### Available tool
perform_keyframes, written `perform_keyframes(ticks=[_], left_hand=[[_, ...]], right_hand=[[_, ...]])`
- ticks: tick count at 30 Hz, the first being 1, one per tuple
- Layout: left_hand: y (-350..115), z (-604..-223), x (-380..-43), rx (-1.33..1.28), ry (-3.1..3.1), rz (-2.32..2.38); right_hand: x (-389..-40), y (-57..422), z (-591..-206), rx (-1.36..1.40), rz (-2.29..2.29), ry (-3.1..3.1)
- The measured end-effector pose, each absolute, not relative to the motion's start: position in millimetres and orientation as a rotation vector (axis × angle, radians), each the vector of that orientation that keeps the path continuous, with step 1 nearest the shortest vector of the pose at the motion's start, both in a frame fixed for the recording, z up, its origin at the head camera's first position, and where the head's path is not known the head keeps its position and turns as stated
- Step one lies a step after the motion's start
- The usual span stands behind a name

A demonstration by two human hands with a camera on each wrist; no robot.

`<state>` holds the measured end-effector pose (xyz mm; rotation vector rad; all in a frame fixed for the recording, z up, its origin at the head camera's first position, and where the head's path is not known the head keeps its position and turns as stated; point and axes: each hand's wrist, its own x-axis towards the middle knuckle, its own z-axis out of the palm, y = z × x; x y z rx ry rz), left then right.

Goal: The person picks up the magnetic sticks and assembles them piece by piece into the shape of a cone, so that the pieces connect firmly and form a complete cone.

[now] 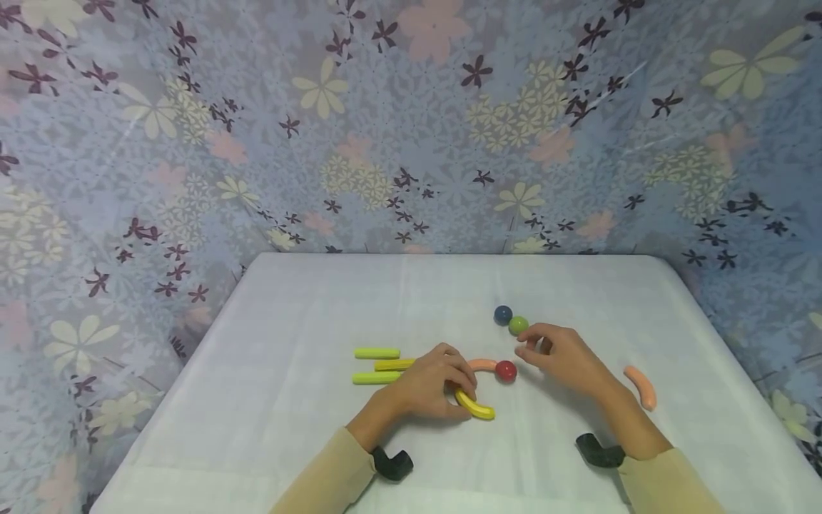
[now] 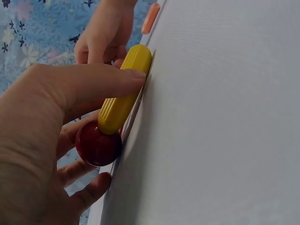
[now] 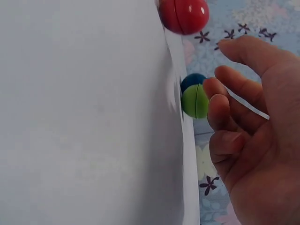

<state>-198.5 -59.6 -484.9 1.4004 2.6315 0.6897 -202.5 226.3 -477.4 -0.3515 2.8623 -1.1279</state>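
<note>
My left hand (image 1: 430,382) pinches a ridged yellow curved stick (image 1: 478,408) between thumb and fingers, low over the white table. In the left wrist view, the near end of that yellow stick (image 2: 124,91) meets a dark red ball (image 2: 98,143), around which other fingers lie. Beyond the left hand, a salmon curved stick (image 1: 483,365) touches a red ball (image 1: 506,371). My right hand (image 1: 568,357) holds nothing, its fingers loosely bent near a green ball (image 1: 519,326). A blue ball (image 1: 503,315) sits against the green one.
Left of the left hand lie two lime sticks (image 1: 377,353) with a yellow straight stick (image 1: 393,365) between them, partly covered by the hand. Another salmon curved stick (image 1: 641,389) lies right of the right forearm. Floral cloth (image 1: 424,128) hangs behind the white table (image 1: 295,307).
</note>
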Motion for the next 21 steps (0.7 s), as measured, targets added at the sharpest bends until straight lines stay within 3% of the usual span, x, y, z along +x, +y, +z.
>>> perform_keyframes(ticks=[21], left_hand=[[-61.4,-488.8,-199.9,1.380,2.560,0.759]], right_hand=[[-227.0,234.2,-482.6,-0.294,-1.033,2.952]])
